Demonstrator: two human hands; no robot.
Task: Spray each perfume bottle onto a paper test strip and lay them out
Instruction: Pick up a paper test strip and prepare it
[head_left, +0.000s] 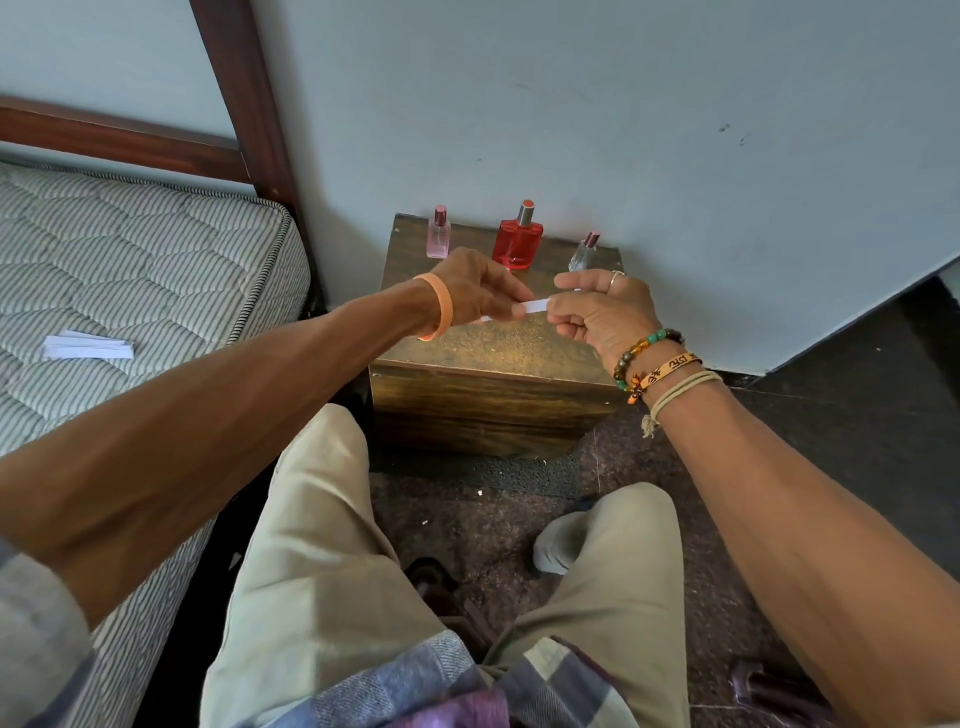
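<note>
While three perfume bottles (517, 243) stand untouched, one test strip (535, 305) is pinched by left hand (475, 291) and right hand (602, 314); none is laid out.

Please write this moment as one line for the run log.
hands: left hand and right hand pinch paper strip | perfume bottles: three on wooden stand | spare strips: on mattress

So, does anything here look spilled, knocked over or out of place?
Nothing much. The pink bottle, red bottle and clear bottle stand on the wooden stand, no spill visible; the clear one's slight lean may be the wide lens. Spare strips lie on the mattress, not the stand.
</note>
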